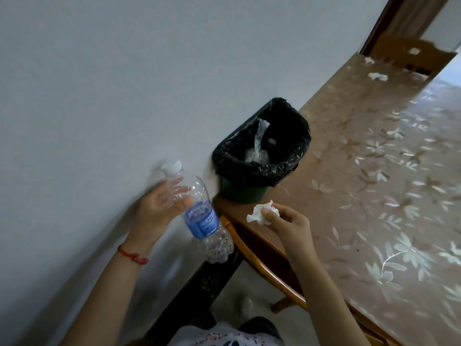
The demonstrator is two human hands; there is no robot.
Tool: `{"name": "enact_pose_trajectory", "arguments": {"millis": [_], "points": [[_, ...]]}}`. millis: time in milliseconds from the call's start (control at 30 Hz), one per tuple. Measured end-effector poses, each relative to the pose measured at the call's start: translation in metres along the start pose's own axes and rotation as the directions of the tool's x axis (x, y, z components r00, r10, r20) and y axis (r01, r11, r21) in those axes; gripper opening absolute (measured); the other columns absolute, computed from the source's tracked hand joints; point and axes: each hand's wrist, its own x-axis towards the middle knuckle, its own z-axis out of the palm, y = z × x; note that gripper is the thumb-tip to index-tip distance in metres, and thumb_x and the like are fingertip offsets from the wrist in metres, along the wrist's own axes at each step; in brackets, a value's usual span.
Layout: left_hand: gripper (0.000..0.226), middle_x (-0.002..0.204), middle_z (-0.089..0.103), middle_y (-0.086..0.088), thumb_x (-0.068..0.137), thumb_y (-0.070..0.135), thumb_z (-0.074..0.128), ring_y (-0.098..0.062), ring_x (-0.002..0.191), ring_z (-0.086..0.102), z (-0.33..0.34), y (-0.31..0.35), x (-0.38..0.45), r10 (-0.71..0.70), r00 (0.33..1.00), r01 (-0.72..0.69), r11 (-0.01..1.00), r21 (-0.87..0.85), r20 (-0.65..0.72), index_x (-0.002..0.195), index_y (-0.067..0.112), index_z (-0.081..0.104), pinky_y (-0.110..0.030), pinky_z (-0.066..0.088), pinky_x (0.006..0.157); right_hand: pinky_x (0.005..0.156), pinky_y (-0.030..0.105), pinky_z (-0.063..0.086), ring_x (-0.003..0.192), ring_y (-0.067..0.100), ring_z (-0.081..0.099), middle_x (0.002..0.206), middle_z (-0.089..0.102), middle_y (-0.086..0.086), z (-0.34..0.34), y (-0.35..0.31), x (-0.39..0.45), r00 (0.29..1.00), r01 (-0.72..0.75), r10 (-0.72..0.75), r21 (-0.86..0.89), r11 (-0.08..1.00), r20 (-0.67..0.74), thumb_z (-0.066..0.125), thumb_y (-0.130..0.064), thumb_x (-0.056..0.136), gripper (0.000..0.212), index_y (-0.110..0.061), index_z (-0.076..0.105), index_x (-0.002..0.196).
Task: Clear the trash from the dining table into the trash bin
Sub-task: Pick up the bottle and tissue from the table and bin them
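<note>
My left hand [162, 203] is gripping an empty plastic water bottle [197, 211] (white cap on). My right hand [287, 221] is pinching a crumpled tissue [260, 212] near the black-lined trash bin [262, 151].

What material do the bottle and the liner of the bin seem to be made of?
The bottle looks like clear, thin plastic: the fingers show through it, and its lower part is crumpled. The bin liner looks like thin black plastic film, glossy and wrinkled at the rim.
</note>
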Motion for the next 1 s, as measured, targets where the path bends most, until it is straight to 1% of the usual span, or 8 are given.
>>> {"name": "enact_pose_trajectory", "arguments": {"millis": [267,367,467,600,667,767,900,1000], "points": [[0.042,0.097,0.066,-0.002,0.076,-0.005,0.062,-0.004,0.079,0.067,0.017,0.002,0.018,-0.012,1.0,0.012,1.0,-0.021,-0.012,0.113,0.013,0.056,-0.017,0.055,0.071,0.077,0.031,0.057,0.08,0.017,0.07,0.086,0.074,0.005,-0.001,-0.027,0.034,0.997,0.071,-0.071,-0.015,0.997,-0.033,0.072,-0.022,0.076,0.015,-0.016,0.072,0.091],[0.044,0.092,0.07,0.005,0.071,0.006,0.074,-0.007,0.082,0.067,0.018,0.0,0.022,-0.014,1.0,0.014,0.999,-0.04,-0.02,0.112,0.015,0.059,-0.022,0.056,0.074,0.074,0.027,0.057,0.082,0.017,0.07,0.084,0.075,0.003,-0.002,-0.045,0.053,0.993,0.117,-0.118,-0.012,0.993,-0.017,0.072,-0.022,0.077,0.014,-0.018,0.072,0.09],[0.049,0.09,0.073,0.006,0.053,0.032,0.077,-0.008,0.083,0.068,0.021,0.003,0.023,-0.022,1.0,0.021,0.998,-0.06,-0.018,0.1,0.027,0.063,-0.022,0.057,0.072,0.074,0.026,0.056,0.08,0.016,0.07,0.083,0.075,0.001,0.0,-0.066,0.074,0.983,0.179,-0.18,-0.028,0.983,-0.03,0.073,-0.027,0.075,0.013,-0.022,0.073,0.087],[0.053,0.095,0.07,0.003,0.049,0.038,0.075,-0.008,0.083,0.068,0.025,0.004,0.025,-0.022,0.999,0.019,0.997,-0.07,-0.03,0.099,0.028,0.063,-0.022,0.057,0.072,0.065,0.018,0.055,0.069,0.009,0.07,0.07,0.073,-0.009,0.009,-0.086,0.1,0.961,0.259,-0.266,-0.083,0.962,-0.074,0.075,-0.028,0.074,0.006,-0.029,0.071,0.079],[0.053,0.097,0.069,0.003,0.049,0.039,0.074,-0.008,0.084,0.068,0.027,0.005,0.025,-0.019,0.999,0.018,0.998,-0.066,-0.026,0.1,0.028,0.062,-0.022,0.057,0.071,0.067,0.021,0.056,0.071,0.009,0.069,0.069,0.072,-0.009,0.013,-0.09,0.112,0.952,0.275,-0.29,-0.139,0.951,-0.096,0.074,-0.029,0.074,0.007,-0.029,0.07,0.08],[0.055,0.097,0.069,0.002,0.049,0.038,0.074,-0.008,0.084,0.068,0.03,0.005,0.025,-0.017,1.0,0.016,0.998,-0.064,-0.018,0.102,0.026,0.061,-0.022,0.057,0.071,0.075,0.03,0.055,0.076,0.015,0.067,0.08,0.072,0.001,0.018,-0.089,0.125,0.946,0.267,-0.303,-0.26,0.928,-0.11,0.072,-0.031,0.075,0.02,-0.019,0.071,0.092],[0.061,0.1,0.068,0.0,0.049,0.039,0.073,-0.008,0.086,0.068,0.035,0.005,0.024,-0.024,1.0,0.023,0.997,-0.071,-0.006,0.107,0.022,0.06,-0.022,0.057,0.073,0.083,0.021,0.047,0.094,0.011,0.063,0.098,0.069,-0.001,0.02,-0.086,0.131,0.948,0.253,-0.304,-0.353,0.901,-0.098,0.072,-0.033,0.077,0.043,-0.01,0.065,0.112],[0.067,0.1,0.068,0.001,0.046,0.042,0.077,-0.009,0.087,0.067,0.038,0.008,0.024,-0.028,1.0,0.028,0.997,-0.07,0.011,0.108,0.023,0.06,-0.025,0.057,0.076,0.09,0.023,0.047,0.102,0.01,0.062,0.11,0.068,0.002,0.016,-0.085,0.127,0.951,0.247,-0.299,-0.378,0.892,-0.084,0.072,-0.034,0.077,0.047,-0.011,0.062,0.116]]}}
